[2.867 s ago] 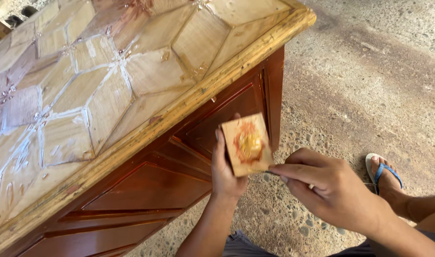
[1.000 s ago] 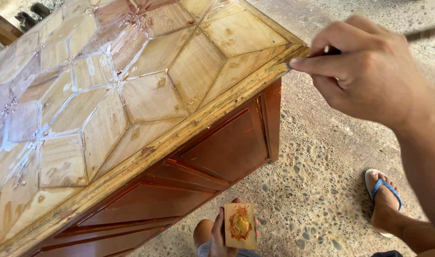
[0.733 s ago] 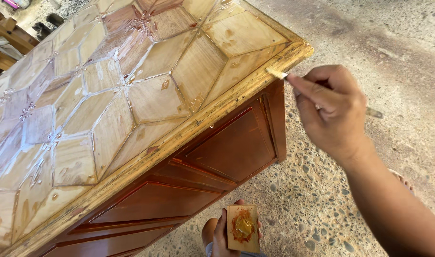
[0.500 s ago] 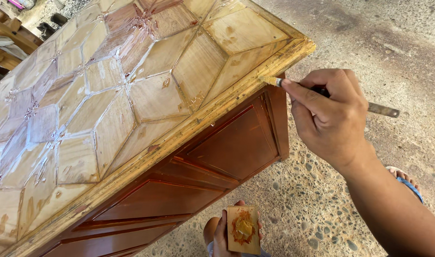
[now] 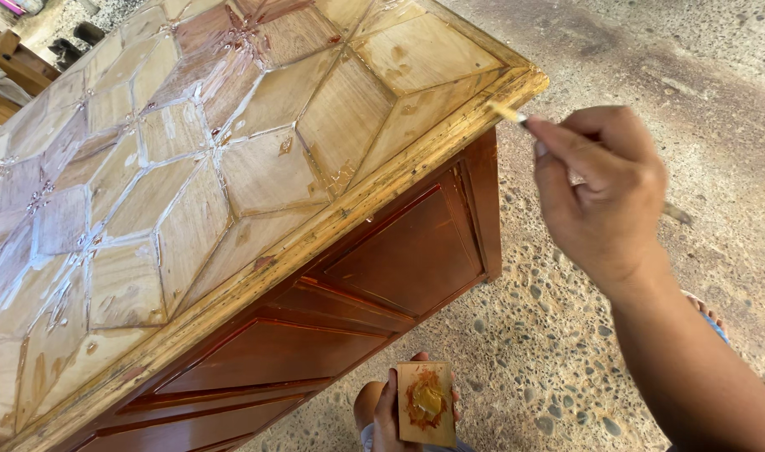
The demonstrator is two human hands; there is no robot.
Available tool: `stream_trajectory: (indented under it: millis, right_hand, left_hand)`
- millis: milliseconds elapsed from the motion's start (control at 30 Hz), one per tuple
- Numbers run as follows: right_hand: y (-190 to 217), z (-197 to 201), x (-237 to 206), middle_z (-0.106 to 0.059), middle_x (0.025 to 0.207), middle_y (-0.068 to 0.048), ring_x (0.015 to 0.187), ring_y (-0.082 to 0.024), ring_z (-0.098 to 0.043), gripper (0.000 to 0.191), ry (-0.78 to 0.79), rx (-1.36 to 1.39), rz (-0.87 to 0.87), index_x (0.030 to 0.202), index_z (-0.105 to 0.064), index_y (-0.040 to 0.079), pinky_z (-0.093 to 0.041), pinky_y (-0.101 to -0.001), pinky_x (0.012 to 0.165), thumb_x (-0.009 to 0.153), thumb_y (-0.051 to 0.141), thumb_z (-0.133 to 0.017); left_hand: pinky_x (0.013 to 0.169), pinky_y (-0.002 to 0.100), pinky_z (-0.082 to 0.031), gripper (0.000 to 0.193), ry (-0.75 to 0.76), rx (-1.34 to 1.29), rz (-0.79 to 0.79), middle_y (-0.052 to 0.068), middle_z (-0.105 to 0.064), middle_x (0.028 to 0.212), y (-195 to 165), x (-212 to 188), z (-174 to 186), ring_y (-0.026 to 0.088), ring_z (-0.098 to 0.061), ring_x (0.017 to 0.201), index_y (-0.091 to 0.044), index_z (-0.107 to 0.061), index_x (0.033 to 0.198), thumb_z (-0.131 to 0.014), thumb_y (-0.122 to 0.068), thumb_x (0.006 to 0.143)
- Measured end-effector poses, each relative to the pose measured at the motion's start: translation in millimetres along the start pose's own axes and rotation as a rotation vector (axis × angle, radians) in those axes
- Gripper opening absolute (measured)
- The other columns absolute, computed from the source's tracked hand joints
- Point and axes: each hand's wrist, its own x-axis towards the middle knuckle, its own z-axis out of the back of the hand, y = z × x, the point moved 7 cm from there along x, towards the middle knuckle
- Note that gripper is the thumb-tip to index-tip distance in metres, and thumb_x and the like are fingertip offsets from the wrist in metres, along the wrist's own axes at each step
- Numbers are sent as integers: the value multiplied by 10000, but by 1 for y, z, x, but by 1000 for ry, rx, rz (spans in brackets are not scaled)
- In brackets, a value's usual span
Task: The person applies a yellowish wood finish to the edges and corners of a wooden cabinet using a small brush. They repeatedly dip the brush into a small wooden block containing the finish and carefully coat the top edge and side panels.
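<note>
My right hand (image 5: 604,197) pinches a thin stick tool (image 5: 509,114) whose pale tip rests against the light wooden edge near the corner of the cabinet top (image 5: 449,138). That top (image 5: 232,167) is inlaid with diamond-shaped wood panels. Low in the view, my left hand (image 5: 388,412) holds a small square wooden block (image 5: 426,403) with a dab of orange-brown putty on its face. The block is held below the cabinet's red-brown panelled side (image 5: 399,259).
The ground is pebbled concrete (image 5: 533,335). A foot in a blue sandal (image 5: 710,316) shows behind my right forearm. Wooden pieces and dark objects (image 5: 64,50) lie at the far left beyond the cabinet.
My right hand came up from the block to the cabinet's corner and set the tool tip on the edge. The left hand lowered the block and holds it still.
</note>
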Motion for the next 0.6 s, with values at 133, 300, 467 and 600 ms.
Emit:
stream_trajectory:
  millis: [133, 300, 467, 600]
  right_hand:
    - [14, -14, -16, -664, 1027, -101, 776, -134, -601, 217, 41, 66, 27, 1157, -797, 3, -453, -227, 554, 987, -78, -689]
    - [13, 3, 12, -648, 871, -150, 638, -162, -546, 173, 93, 70, 228, 974, -806, -47, -386, -245, 439, 901, -156, -694]
    - [20, 22, 40, -700, 861, -74, 638, -117, -584, 112, 301, -364, 440, 905, -857, 60, -471, -241, 493, 895, -23, -782]
    - [45, 26, 51, -693, 883, -18, 733, -115, -616, 102, 290, -391, 491, 947, -848, 118, -515, -240, 571, 914, 37, -795]
  left_hand:
    - [783, 560, -623, 610, -76, 1, 27, 269, -619, 1194, 5, -1, 5, 403, -684, 1002, -144, -491, 1396, -376, -563, 968]
    - [777, 550, -617, 606, -45, -71, 54, 231, -629, 1185, 8, -1, 2, 393, -688, 993, -151, -480, 1380, -370, -570, 956]
    - [768, 530, -625, 626, -50, 37, 4, 259, -632, 1202, 7, 0, 4, 392, -701, 979, -117, -480, 1406, -366, -564, 981]
    - [766, 521, -628, 649, 3, 42, -10, 280, -623, 1216, 10, 3, -1, 392, -703, 990, -101, -482, 1417, -361, -575, 990]
